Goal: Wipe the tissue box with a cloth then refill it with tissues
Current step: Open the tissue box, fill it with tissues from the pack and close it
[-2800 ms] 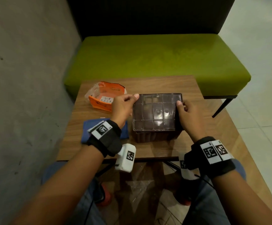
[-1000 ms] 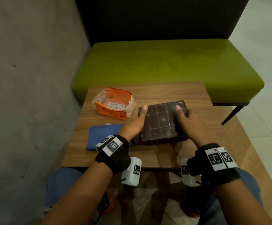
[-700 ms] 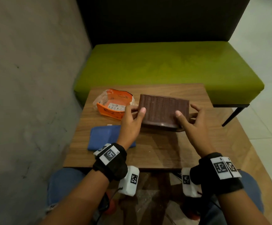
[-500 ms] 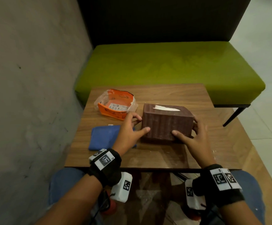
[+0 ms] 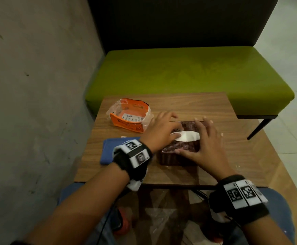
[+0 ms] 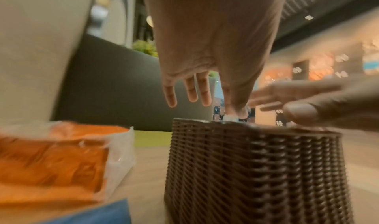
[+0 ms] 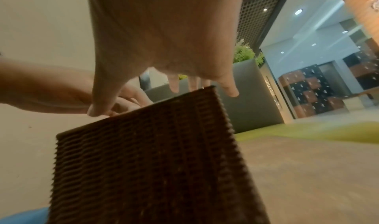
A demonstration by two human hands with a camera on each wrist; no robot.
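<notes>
The brown woven tissue box [image 5: 178, 152] stands upright on the wooden table [image 5: 188, 105], with white tissue [image 5: 188, 136] showing in its top slot. My left hand [image 5: 174, 133] reaches over the box's left end. In the left wrist view its thumb and index finger pinch a bit of tissue [image 6: 231, 117] at the slot, and the other fingers hang straight. My right hand [image 5: 205, 140] lies flat with spread fingers on the right half of the box top [image 7: 153, 154]. A folded blue cloth [image 5: 111, 151] lies to the left of the box.
An opened orange tissue pack [image 5: 129, 119] sits at the table's back left. Behind the table stands a green bench [image 5: 188, 71], and a grey wall [image 5: 38, 85] runs close along the left. The table's front edge is near my knees.
The box lay bottom-up between both hands; they turned it upright and set it down. Both hands have now moved onto its top, and the left pinches the tissue.
</notes>
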